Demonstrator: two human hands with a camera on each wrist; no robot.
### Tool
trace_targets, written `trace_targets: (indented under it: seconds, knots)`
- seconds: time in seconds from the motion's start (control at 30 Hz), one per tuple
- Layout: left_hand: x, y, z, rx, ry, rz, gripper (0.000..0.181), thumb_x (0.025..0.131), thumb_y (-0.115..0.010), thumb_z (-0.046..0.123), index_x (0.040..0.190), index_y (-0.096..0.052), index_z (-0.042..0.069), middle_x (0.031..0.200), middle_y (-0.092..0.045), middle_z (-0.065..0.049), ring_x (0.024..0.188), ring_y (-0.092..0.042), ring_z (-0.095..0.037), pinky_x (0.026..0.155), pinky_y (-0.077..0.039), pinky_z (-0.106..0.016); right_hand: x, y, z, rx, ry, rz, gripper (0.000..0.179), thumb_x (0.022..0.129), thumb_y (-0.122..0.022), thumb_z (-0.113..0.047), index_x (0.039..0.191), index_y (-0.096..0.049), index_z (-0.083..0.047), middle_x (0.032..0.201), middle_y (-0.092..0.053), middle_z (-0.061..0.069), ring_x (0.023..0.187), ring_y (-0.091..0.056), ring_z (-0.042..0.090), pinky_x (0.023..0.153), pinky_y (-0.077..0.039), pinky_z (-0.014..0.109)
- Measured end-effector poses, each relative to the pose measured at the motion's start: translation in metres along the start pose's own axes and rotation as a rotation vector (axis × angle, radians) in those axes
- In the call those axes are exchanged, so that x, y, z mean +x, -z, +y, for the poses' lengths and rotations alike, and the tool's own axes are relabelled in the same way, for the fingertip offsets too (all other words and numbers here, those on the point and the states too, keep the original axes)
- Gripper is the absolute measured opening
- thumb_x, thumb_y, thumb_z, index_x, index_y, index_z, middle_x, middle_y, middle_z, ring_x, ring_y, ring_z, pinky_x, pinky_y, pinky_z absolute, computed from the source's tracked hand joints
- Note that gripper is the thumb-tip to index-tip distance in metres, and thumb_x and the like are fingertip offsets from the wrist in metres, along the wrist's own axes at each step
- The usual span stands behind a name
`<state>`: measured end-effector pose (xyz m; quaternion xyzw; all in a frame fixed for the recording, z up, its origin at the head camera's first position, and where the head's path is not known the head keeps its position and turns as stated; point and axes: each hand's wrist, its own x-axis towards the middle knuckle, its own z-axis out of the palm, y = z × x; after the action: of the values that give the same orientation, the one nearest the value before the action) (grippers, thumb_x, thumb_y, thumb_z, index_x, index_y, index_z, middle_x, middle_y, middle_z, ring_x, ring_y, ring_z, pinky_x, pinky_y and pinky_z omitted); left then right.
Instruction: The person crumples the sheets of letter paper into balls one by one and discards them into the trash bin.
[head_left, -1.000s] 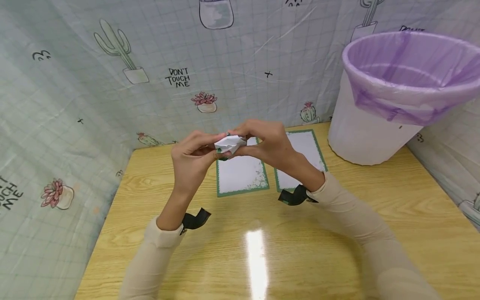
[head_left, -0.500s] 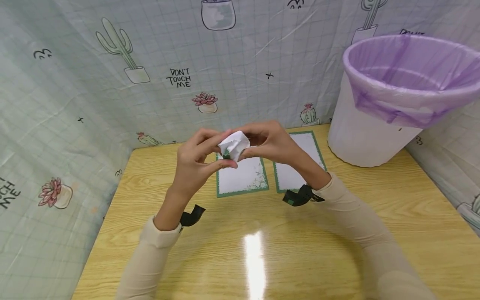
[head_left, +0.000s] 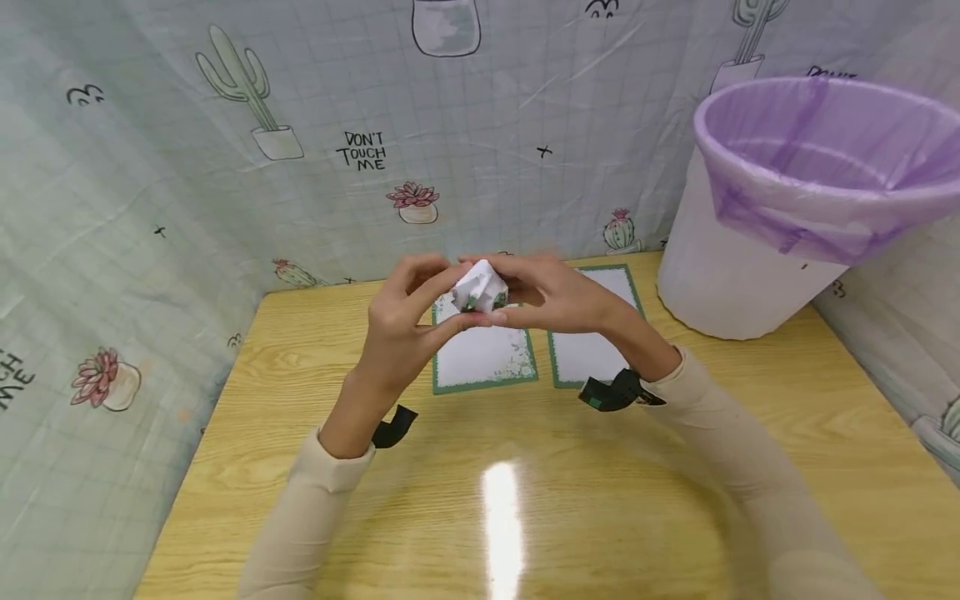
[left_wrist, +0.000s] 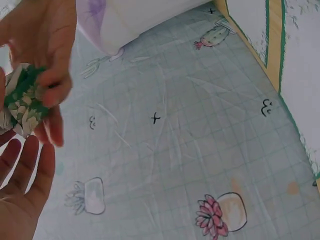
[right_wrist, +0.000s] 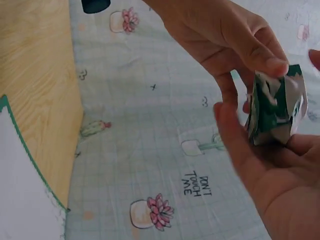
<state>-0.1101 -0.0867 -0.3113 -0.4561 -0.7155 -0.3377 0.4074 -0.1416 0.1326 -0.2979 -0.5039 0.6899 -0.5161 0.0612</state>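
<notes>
The crumpled paper (head_left: 481, 287), white with green print, is located between your two hands, raised above the tabletop (head_left: 420, 492) and out in front of you. It shows no clear long axis; its faces are angular and uneven.

Relative to your left hand (head_left: 401, 312), the crumpled paper lies to the right, at the fingertips. Relative to your right hand (head_left: 555, 296), it lies to the left, likewise at the fingertips. Neither hand is plainly nearer to it.

Your left hand pinches the crumpled paper, with the thumb pressed against its surface in the right wrist view. Your right hand holds the opposite side with curled fingers. Your two thumb tips sit close together below the crumpled paper in the head view; whether they touch is not certain.

Two green-bordered sheets lie flat beyond your wrists: the left sheet (head_left: 480, 358) behind the crumpled paper in the head view, the right sheet (head_left: 588, 350) partly covered by your right arm. The bin (head_left: 727, 267), with its purple liner (head_left: 817, 208), stands to the far right, nearer to your right hand.
</notes>
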Motion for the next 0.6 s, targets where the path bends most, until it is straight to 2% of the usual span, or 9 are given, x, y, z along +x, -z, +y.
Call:
trace_targets:
  seconds: [0.07, 0.13, 0.23, 0.3, 0.33, 0.47, 0.6]
  knots:
    - [0.001, -0.002, 0.001, 0.013, -0.021, -0.004, 0.051, 0.073, -0.083, 0.016, 0.118, -0.065, 0.002, 0.108, -0.056, -0.017, 0.095, -0.056, -0.023, 0.077, -0.047, -0.028, -0.002, -0.002, -0.003, -0.053, -0.061, 0.020, 0.055, 0.089, -0.065, -0.036, 0.134, -0.050, -0.008, 0.108, -0.060, 0.005, 0.088, -0.059, 0.017, 0.074, -0.054, 0.032]
    - [0.003, -0.004, 0.002, 0.025, -0.050, 0.001, 0.049, 0.074, -0.082, 0.014, 0.119, -0.065, 0.002, 0.108, -0.055, -0.017, 0.095, -0.055, -0.024, 0.076, -0.047, -0.029, -0.001, -0.004, -0.005, -0.118, -0.104, 0.063, 0.051, 0.087, -0.065, -0.044, 0.127, -0.055, -0.014, 0.090, -0.058, 0.001, 0.072, -0.053, 0.015, 0.064, -0.049, 0.029]
    - [0.004, -0.005, 0.004, 0.039, -0.100, 0.012, 0.046, 0.076, -0.081, 0.013, 0.118, -0.066, 0.002, 0.107, -0.056, -0.017, 0.092, -0.054, -0.025, 0.074, -0.046, -0.029, 0.000, -0.007, -0.006, -0.165, -0.126, 0.077, 0.044, 0.085, -0.066, -0.047, 0.118, -0.058, -0.018, 0.073, -0.052, -0.001, 0.057, -0.043, 0.015, 0.054, -0.038, 0.027]
    - [0.005, -0.006, 0.005, 0.056, -0.140, 0.021, 0.046, 0.074, -0.082, 0.016, 0.115, -0.067, 0.003, 0.106, -0.058, -0.016, 0.088, -0.054, -0.025, 0.073, -0.046, -0.030, 0.000, -0.009, -0.005, -0.157, -0.138, 0.069, 0.038, 0.086, -0.065, -0.049, 0.110, -0.059, -0.020, 0.062, -0.041, -0.001, 0.050, -0.033, 0.016, 0.050, -0.030, 0.026]
    - [0.004, -0.006, 0.006, 0.059, -0.157, 0.025, 0.047, 0.072, -0.083, 0.017, 0.114, -0.068, 0.003, 0.106, -0.059, -0.016, 0.086, -0.053, -0.026, 0.073, -0.046, -0.031, 0.000, -0.010, -0.005, -0.145, -0.139, 0.060, 0.037, 0.086, -0.064, -0.049, 0.109, -0.059, -0.020, 0.060, -0.040, -0.001, 0.049, -0.033, 0.017, 0.048, -0.030, 0.026]
    - [0.003, -0.005, 0.007, 0.077, -0.211, 0.033, 0.051, 0.068, -0.085, 0.023, 0.112, -0.069, 0.001, 0.106, -0.064, -0.015, 0.083, -0.053, -0.028, 0.073, -0.046, -0.033, 0.000, -0.013, -0.003, -0.137, -0.109, 0.071, 0.027, 0.088, -0.065, -0.043, 0.105, -0.061, -0.023, 0.060, -0.035, -0.001, 0.048, -0.030, 0.017, 0.046, -0.027, 0.026]
    - [0.002, -0.002, 0.007, 0.068, -0.239, 0.002, 0.054, 0.069, -0.084, 0.026, 0.113, -0.067, 0.001, 0.111, -0.065, -0.014, 0.090, -0.055, -0.032, 0.080, -0.047, -0.036, 0.001, -0.015, 0.000, -0.148, -0.026, 0.081, 0.015, 0.088, -0.068, -0.028, 0.100, -0.062, -0.020, 0.060, -0.041, -0.002, 0.047, -0.032, 0.015, 0.046, -0.029, 0.026]
